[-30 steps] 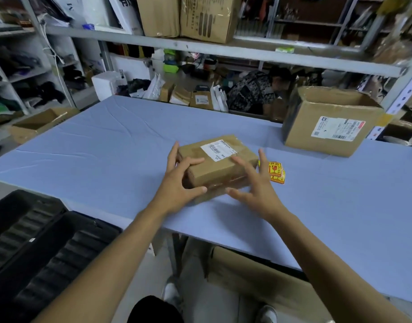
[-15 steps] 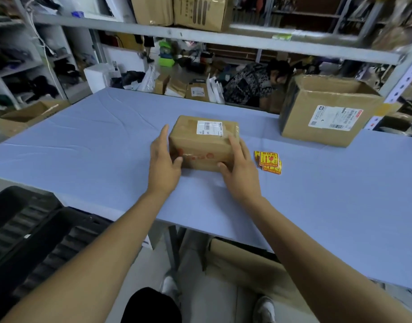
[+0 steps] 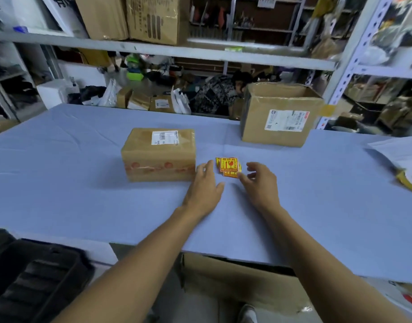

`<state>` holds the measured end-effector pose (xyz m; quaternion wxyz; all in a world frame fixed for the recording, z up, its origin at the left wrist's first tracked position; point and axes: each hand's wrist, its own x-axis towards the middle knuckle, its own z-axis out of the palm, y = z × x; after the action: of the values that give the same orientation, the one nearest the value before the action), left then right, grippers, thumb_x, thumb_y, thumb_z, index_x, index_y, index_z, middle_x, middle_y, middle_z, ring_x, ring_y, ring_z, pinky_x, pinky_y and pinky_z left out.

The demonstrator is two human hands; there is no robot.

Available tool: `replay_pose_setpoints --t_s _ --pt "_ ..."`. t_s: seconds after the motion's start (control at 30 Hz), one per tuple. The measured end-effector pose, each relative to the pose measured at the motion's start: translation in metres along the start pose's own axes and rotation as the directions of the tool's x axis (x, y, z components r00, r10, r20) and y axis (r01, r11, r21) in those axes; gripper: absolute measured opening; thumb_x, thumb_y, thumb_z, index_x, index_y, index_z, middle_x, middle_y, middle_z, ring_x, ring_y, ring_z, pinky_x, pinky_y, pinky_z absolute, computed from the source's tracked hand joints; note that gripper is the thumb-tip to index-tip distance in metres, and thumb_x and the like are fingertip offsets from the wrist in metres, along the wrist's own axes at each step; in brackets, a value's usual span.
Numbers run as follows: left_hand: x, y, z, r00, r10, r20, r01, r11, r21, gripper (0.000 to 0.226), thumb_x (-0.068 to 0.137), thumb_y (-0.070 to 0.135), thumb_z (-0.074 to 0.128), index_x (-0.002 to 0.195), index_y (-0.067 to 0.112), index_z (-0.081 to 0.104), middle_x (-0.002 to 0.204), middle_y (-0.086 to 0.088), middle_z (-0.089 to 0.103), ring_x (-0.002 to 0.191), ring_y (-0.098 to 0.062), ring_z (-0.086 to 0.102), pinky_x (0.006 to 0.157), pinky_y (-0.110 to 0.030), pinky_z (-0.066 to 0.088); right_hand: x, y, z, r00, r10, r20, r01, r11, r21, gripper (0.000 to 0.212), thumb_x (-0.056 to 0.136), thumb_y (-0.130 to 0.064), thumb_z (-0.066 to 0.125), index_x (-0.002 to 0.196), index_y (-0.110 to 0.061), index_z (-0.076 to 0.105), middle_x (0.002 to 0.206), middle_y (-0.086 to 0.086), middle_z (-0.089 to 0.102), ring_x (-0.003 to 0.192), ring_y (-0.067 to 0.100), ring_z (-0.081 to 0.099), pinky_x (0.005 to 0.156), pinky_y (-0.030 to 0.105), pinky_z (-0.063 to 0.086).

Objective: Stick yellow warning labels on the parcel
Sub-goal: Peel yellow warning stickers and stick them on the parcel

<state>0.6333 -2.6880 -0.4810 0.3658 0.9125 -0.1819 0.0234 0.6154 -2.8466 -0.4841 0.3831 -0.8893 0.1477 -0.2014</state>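
So nothing's stuck on yet as far as I can see. The taped brown cardboard parcel (image 3: 159, 154) sits flat on the pale blue counter (image 3: 60, 183), with just a white shipping label (image 3: 165, 137) on top and some red printing on the front, no yellow on the faces that show. The small pile of yellow-and-red warning labels (image 3: 228, 167) lies on the counter just to the parcel's right. Both hands are at the pile, empty: left hand (image 3: 204, 187) flat with fingers loose, fingertips beside the pile's left edge, right hand (image 3: 258, 183) curled open, fingertips touching the pile's near corner. I'd say it's the very start: grab a label, peel, press on. Bigger open brown cardboard box (image 3: 279, 115) sits further back.
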Motion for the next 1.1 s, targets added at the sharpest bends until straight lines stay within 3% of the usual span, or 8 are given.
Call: replay_pose_setpoints --t_s 0.1,0.27,0.63,0.73,0.8,0.87,1.0,1.1 --pt "0.03 0.007 0.015 1.0 -0.011 -0.017 0.012 0.998 0.056 0.07 0.098 0.026 0.055 0.153 0.001 0.019 0.155 -0.019 0.033 0.14 -0.036 0.034 0.115 -0.039 0.027 0.023 0.003 0.006 1.0 -0.006 0.0 0.006 1.0 -0.007 0.036 0.09 -0.025 0.07 0.12 -0.005 0.067 0.119 0.015 0.067 0.093 0.025 0.068 0.088 0.035 0.05" --pt "0.056 0.001 0.027 0.997 -0.04 -0.068 0.042 0.998 0.042 0.064 0.098 0.027 0.055 0.151 0.004 0.028 0.149 -0.015 0.045 0.136 -0.034 0.041 0.108 -0.039 0.033 0.039 0.008 0.016 0.995 -0.094 0.028 0.095 0.994 -0.06 0.029 0.09 -0.028 0.07 0.113 -0.011 0.073 0.11 0.011 0.067 0.08 0.015 0.059 0.077 0.026 0.04" --pt "0.051 -0.001 0.026 0.993 0.052 -0.104 -0.053 0.999 -0.002 0.057 0.095 0.02 0.057 0.148 0.011 0.038 0.141 -0.011 0.056 0.131 -0.032 0.046 0.102 -0.034 0.036 0.035 0.006 0.014 0.991 -0.133 0.03 0.135 0.989 -0.067 0.026 0.089 -0.027 0.07 0.111 -0.013 0.074 0.108 0.011 0.067 0.084 0.02 0.064 0.082 0.031 0.05" --pt "0.049 -0.002 0.025 0.991 0.053 -0.12 -0.058 0.998 -0.037 0.057 0.095 0.02 0.059 0.148 0.012 0.039 0.14 -0.011 0.057 0.133 -0.029 0.045 0.104 -0.032 0.036 0.033 0.004 0.013 0.988 -0.155 0.026 0.156 0.986 -0.052 0.026 0.089 -0.024 0.07 0.112 -0.012 0.074 0.109 0.01 0.066 0.08 0.012 0.057 0.069 0.006 0.041" --pt "0.047 -0.002 0.025 0.989 0.055 -0.138 -0.063 0.996 -0.057 0.056 0.095 0.02 0.059 0.147 0.012 0.041 0.14 -0.011 0.058 0.133 -0.028 0.045 0.104 -0.03 0.035 0.032 0.004 0.013 0.988 -0.156 0.012 0.156 0.987 -0.029 0.026 0.089 -0.023 0.069 0.113 -0.012 0.073 0.109 0.01 0.066 0.082 0.011 0.057 0.067 -0.002 0.039" --pt "0.046 -0.002 0.024 0.981 0.059 -0.184 -0.075 0.994 -0.081 0.054 0.095 0.019 0.061 0.145 0.011 0.045 0.139 -0.01 0.059 0.132 -0.027 0.047 0.103 -0.028 0.035 0.03 0.005 0.012 0.986 -0.164 -0.013 0.164 0.986 0.001 0.024 0.089 -0.023 0.069 0.11 -0.012 0.073 0.108 0.008 0.068 0.084 0.013 0.06 0.067 -0.001 0.04" --pt "0.046 -0.002 0.022 0.969 0.073 -0.237 -0.103 0.987 -0.12 0.049 0.093 0.018 0.065 0.14 0.011 0.052 0.137 -0.008 0.062 0.126 -0.027 0.055 0.104 -0.031 0.039 0.03 0.007 0.013 0.984 -0.165 -0.066 0.169 0.983 0.071 0.018 0.089 -0.022 0.07 0.103 -0.011 0.072 0.099 0.003 0.072 0.083 0.013 0.065 0.073 0.019 0.05" --pt "0.048 -0.003 0.024 0.971 0.081 -0.224 -0.117 0.981 -0.154 0.049 0.089 0.017 0.069 0.136 0.012 0.056 0.127 -0.007 0.069 0.117 -0.026 0.064 0.1 -0.032 0.045 0.034 0.009 0.012 0.995 -0.067 -0.069 0.078 0.982 0.172 0.018 0.087 -0.02 0.073 0.101 -0.011 0.067 0.086 0.002 0.071 0.074 0.011 0.064 0.062 0.005 0.044"
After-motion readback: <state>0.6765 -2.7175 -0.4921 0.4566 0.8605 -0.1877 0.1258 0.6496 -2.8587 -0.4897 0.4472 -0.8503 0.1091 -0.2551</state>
